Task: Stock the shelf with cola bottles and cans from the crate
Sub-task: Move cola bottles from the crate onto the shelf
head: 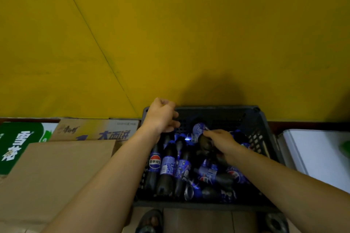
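holding cola bottles (167, 168) and cans (189, 192), a dark crate (259, 134).

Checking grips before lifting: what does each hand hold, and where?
Right hand grips a cola bottle around its label; left hand seems empty.

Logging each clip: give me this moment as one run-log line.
stage: picking from crate | left hand: curled at far-left rim, hold unclear | right hand: on a cola bottle | shelf: not in view

Bottles (167, 166) and cans (189, 192) in the crate (261, 130), cardboard boxes (62, 166) left, wall (189, 34) behind.
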